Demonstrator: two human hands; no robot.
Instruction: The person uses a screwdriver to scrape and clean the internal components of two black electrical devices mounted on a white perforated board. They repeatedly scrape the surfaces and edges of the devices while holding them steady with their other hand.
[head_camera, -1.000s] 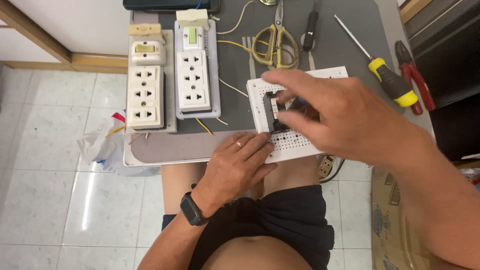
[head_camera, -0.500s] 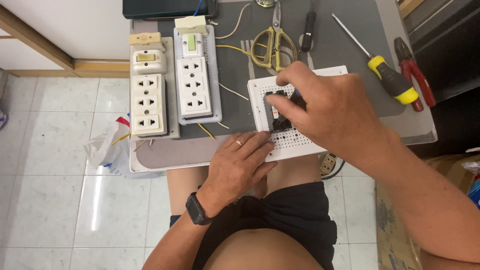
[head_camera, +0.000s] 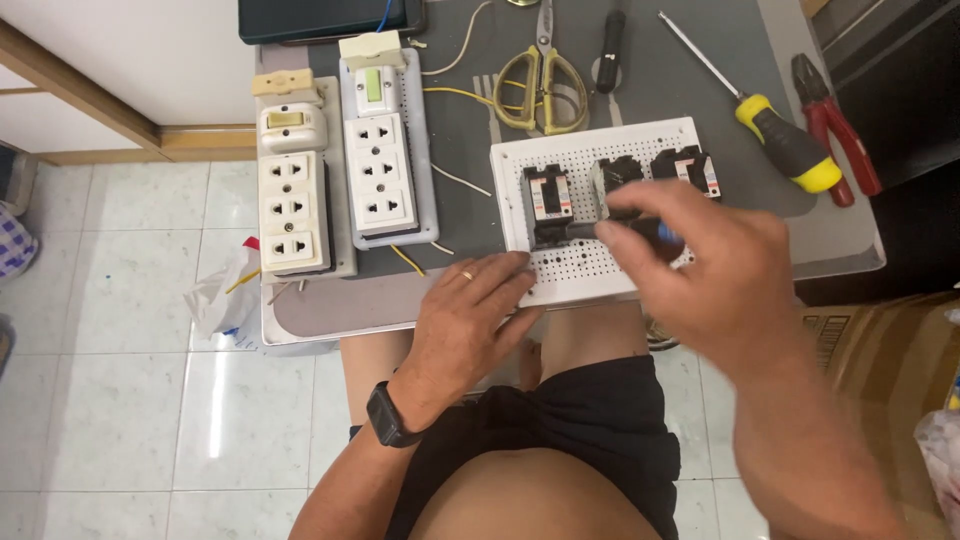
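Two hands work at a white perforated board (head_camera: 600, 275) lying on the grey desk (head_camera: 470, 200): the left hand (head_camera: 470, 320) presses flat, fingers spread, on its near-left corner, while the right hand (head_camera: 720, 275) grips a blue-handled screwdriver (head_camera: 625, 230), its tip at the leftmost black breaker (head_camera: 548, 200).

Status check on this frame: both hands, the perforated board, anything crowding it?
Left hand flat on white perforated board, near edge. Right hand grips a screwdriver, tip at left breaker. Yellow-handled screwdriver and scissors lie apart from the board.
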